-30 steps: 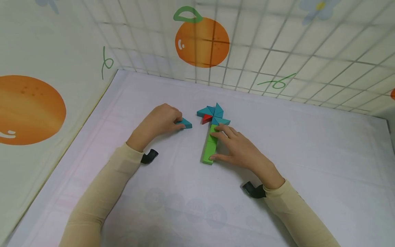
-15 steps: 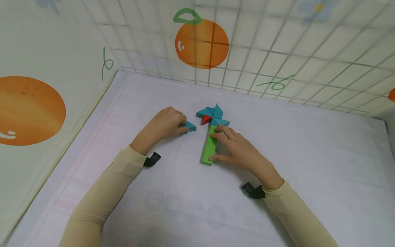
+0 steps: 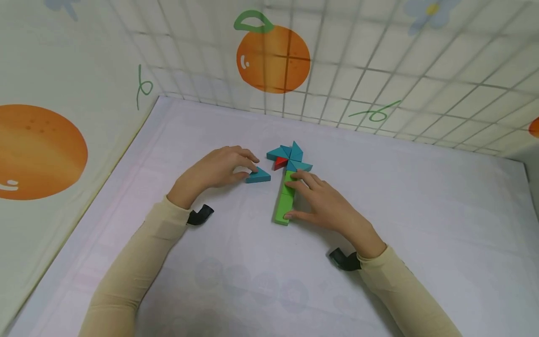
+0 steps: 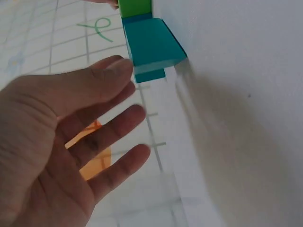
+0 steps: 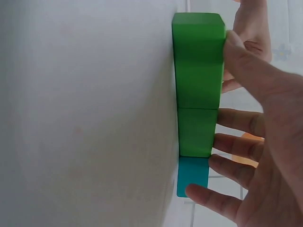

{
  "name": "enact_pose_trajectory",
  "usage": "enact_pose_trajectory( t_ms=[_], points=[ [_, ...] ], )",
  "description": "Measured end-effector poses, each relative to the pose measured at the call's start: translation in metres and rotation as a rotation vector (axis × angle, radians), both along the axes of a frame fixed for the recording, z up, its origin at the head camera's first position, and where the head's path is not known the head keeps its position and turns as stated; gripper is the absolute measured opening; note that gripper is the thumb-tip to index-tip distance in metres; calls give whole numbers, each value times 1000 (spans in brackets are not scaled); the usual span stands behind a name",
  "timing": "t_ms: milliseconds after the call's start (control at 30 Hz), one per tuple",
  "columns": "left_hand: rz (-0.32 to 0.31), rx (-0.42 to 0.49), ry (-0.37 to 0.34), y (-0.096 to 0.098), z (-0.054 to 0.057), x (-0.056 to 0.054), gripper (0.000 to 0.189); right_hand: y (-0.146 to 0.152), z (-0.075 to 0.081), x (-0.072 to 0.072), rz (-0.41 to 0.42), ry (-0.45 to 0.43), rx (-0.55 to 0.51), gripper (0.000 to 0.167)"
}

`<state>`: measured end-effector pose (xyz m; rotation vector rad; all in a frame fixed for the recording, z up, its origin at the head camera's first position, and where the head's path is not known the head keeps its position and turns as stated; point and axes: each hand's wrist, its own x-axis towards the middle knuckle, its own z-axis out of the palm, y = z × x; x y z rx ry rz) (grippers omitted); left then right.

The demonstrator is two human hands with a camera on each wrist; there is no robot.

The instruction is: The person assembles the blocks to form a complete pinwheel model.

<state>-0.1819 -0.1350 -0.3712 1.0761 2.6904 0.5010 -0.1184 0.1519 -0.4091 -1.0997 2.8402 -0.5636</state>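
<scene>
A blue triangular block (image 3: 259,176) lies flat on the white tabletop beside my left hand (image 3: 214,168). The fingers are loosely spread; the thumb and a fingertip are at the block's near edge, and whether they touch it I cannot tell. To its right, blue triangular blocks (image 3: 296,152) and a red triangular block (image 3: 280,163) form a pinwheel. Green blocks (image 3: 285,206) run in a line below it like a stem. My right hand (image 3: 328,204) rests its fingertips and thumb along the green blocks, without curling round them; in the right wrist view one finger reaches a blue block (image 5: 193,176).
White cloth covers the table (image 3: 236,262). A grid panel (image 3: 358,61) with printed oranges rises along the back, and a pale printed wall (image 3: 50,61) stands at the left. Black curved pieces (image 3: 201,215) are worn at both wrists.
My left hand has moved the blue triangular block rightward toward the pinwheel, then loosened its fingers and drawn slightly back. The right hand has stayed on the green blocks.
</scene>
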Motion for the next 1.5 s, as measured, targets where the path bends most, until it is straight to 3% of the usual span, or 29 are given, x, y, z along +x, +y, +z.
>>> enact_pose_trajectory(
  t_ms=[167,733,1500],
  points=[
    [-16,-12,-67,0,-1,0,26,-1,1,0,3,4,5,74],
    [-23,-75,-70,4,0,2,31,0,4,0,-5,-9,10,74],
    [-2,-68,-49,9,-2,5,31,0,0,-1,-10,-17,8,75]
  ],
)
